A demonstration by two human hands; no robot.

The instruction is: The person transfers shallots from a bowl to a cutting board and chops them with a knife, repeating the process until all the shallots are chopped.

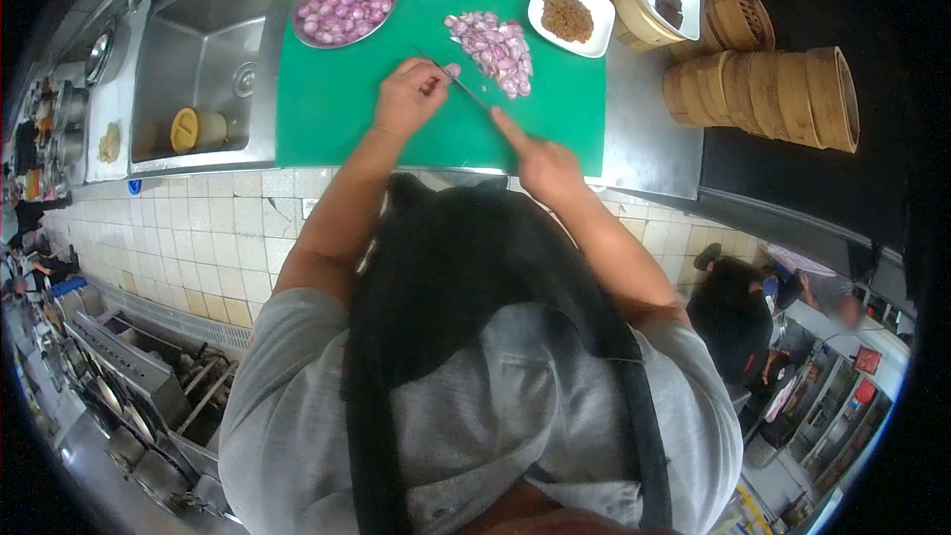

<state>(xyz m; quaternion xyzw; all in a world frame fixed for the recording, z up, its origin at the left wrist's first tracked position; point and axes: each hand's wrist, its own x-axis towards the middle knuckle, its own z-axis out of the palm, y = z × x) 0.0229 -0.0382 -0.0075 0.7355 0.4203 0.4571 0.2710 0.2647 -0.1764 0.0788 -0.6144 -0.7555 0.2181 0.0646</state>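
Note:
My left hand (406,94) rests on the green cutting board (327,109), fingers curled on a small peeled shallot (452,69). My right hand (540,166) grips a knife (458,84), index finger stretched along its back; the thin blade runs up and left across the shallot. Just beyond the blade lies a pile of cut purple shallots (495,50). A metal bowl of whole peeled shallots (344,2) sits at the board's far left corner.
A steel sink (198,59) with a yellow-lidded cup (190,129) lies left of the board. A white plate of brown mince (570,15) and stacked bamboo steamers (763,89) stand to the right. Other people work below right.

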